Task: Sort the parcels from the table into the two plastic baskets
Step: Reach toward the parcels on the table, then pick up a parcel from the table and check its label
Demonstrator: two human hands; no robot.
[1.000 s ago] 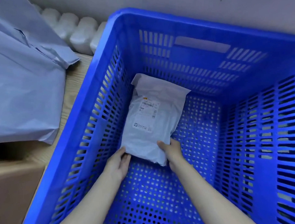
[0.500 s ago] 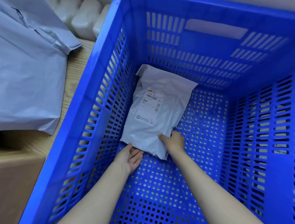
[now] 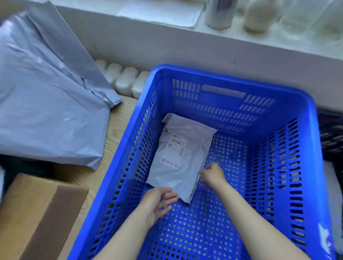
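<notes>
A grey poly mailer with a printed label lies flat on the floor of the blue plastic basket, against its left wall. The left hand, fingers relaxed, and the right hand, fingers spread, apparently just touch its near edge, gripping nothing.

Parcel-sorting corner of a room — wooden table, grey mailers, blue crate, radiator under windowsill

Soft daylight, kinda bluish cast. Windowsill washed out up top. Motion blur smears frame edges, wide-angle bending at corners. Shadows faint.
</notes>
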